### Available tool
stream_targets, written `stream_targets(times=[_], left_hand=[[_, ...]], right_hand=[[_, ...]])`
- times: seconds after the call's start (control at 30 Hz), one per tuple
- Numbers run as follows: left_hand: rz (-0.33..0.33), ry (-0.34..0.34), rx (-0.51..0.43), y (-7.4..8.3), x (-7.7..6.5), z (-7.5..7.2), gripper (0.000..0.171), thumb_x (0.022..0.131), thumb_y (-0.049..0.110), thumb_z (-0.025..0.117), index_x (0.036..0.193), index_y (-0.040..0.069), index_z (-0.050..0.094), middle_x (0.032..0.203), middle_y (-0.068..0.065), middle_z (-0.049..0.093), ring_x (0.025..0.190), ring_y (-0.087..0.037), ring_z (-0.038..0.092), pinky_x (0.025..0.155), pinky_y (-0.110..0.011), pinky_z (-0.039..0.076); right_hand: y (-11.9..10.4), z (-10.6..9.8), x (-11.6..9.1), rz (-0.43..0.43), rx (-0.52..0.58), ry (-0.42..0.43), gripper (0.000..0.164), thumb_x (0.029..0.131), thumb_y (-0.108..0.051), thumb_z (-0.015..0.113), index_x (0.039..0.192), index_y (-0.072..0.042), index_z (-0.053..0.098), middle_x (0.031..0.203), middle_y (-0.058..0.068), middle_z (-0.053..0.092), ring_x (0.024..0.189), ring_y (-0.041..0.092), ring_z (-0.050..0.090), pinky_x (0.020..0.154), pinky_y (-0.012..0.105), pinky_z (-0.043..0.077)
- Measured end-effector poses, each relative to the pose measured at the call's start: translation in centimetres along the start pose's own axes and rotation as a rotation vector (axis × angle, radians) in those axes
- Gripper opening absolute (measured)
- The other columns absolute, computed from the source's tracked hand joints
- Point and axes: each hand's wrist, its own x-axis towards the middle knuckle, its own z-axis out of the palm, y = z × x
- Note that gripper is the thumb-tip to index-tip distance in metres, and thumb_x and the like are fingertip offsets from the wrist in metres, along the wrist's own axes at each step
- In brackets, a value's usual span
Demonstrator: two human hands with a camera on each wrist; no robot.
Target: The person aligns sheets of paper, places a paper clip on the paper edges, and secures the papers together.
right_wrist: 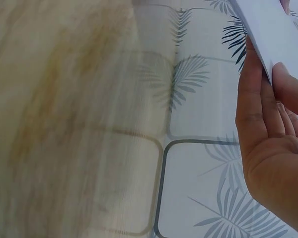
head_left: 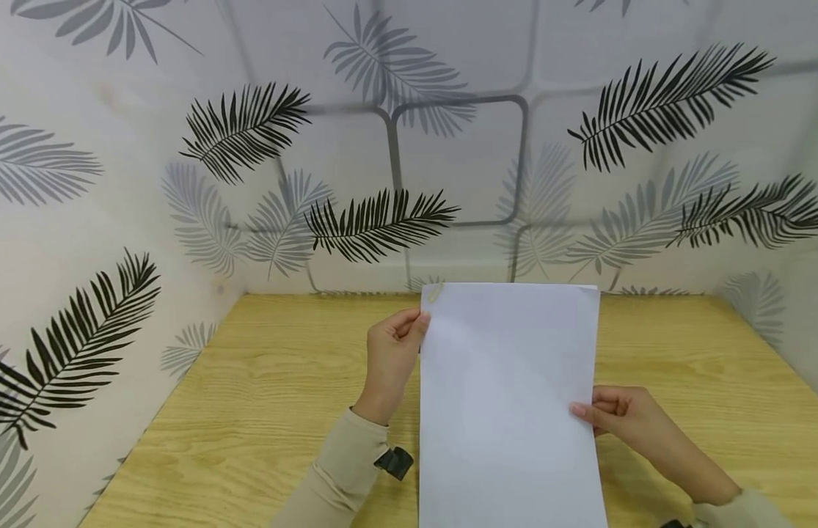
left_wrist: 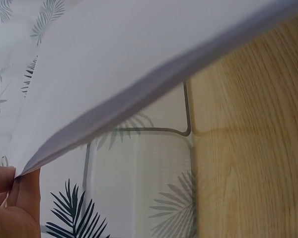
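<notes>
Several white paper sheets [head_left: 508, 396] are held up together above the table, facing the head camera. A yellowish paper clip [head_left: 436, 292] sits at their top left corner. My left hand [head_left: 397, 356] pinches the left edge just below the clip, thumb in front. On the opposite edge, lower down, my right hand [head_left: 623, 418] grips the sheets between thumb and fingers. In the left wrist view the paper edge [left_wrist: 114, 106] bows slightly away from the left hand [left_wrist: 17, 198]. The right wrist view shows the right hand [right_wrist: 275, 134] with its thumb on one face and fingers behind.
A wood-grain table [head_left: 263, 396] lies under the sheets. Behind it rises a pale wall covering [head_left: 461, 161] with grey and black leaf prints, which also runs along both sides. A black strap piece [head_left: 395, 462] sits at the left wrist.
</notes>
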Motion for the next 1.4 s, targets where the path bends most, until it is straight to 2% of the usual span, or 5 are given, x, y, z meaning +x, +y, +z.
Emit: stream_targets(times=[0.27, 0.47, 0.87, 1.1, 1.4], left_hand=[[-0.087, -0.022, 0.017, 0.1, 0.1, -0.2, 0.023, 0.093, 0.012, 0.065, 0.109, -0.005, 0.069, 0.092, -0.017, 0.071, 0.071, -0.009, 0.064, 0.063, -0.021, 0.052], [-0.175, -0.113, 0.102, -0.3, 0.0, -0.8, 0.019, 0.092, 0.008, 0.066, 0.107, -0.002, 0.07, 0.09, -0.011, 0.071, 0.072, -0.01, 0.062, 0.067, -0.027, 0.054], [-0.166, -0.226, 0.225, -1.2, -0.4, -2.1, 0.017, 0.092, 0.009, 0.066, 0.1, -0.005, 0.068, 0.085, -0.013, 0.069, 0.068, -0.013, 0.06, 0.065, -0.033, 0.054], [-0.196, -0.249, 0.246, -1.5, -0.4, -2.5, 0.016, 0.093, 0.009, 0.065, 0.098, -0.006, 0.067, 0.07, -0.006, 0.063, 0.053, -0.011, 0.051, 0.051, -0.022, 0.042], [-0.21, -0.249, 0.243, -1.7, -0.5, -2.2, 0.015, 0.094, 0.005, 0.062, 0.1, -0.009, 0.063, 0.074, -0.012, 0.066, 0.047, -0.007, 0.056, 0.052, -0.029, 0.054]], right_hand=[[-0.9, 0.3, 0.3, 0.096, -0.04, 0.096, 0.028, 0.095, -0.02, 0.063, 0.085, 0.006, 0.063, 0.063, 0.001, 0.064, 0.074, 0.012, 0.067, 0.071, 0.03, 0.055], [-1.5, 0.3, 0.6, 0.163, -0.054, 0.135, 0.029, 0.095, -0.024, 0.064, 0.09, 0.005, 0.065, 0.075, 0.005, 0.071, 0.077, 0.017, 0.069, 0.075, 0.031, 0.055], [-2.2, 0.1, 1.8, 0.156, -0.075, 0.159, 0.033, 0.095, -0.022, 0.064, 0.105, 0.009, 0.066, 0.086, 0.005, 0.074, 0.076, 0.013, 0.068, 0.074, 0.031, 0.055], [-2.5, 0.2, 2.4, 0.141, -0.049, 0.169, 0.041, 0.094, -0.022, 0.065, 0.113, 0.013, 0.062, 0.09, 0.009, 0.074, 0.075, 0.013, 0.068, 0.073, 0.03, 0.055], [-3.1, 0.3, 3.1, 0.155, -0.067, 0.185, 0.037, 0.093, -0.026, 0.066, 0.105, 0.01, 0.066, 0.084, 0.005, 0.073, 0.074, 0.014, 0.067, 0.074, 0.032, 0.055]])
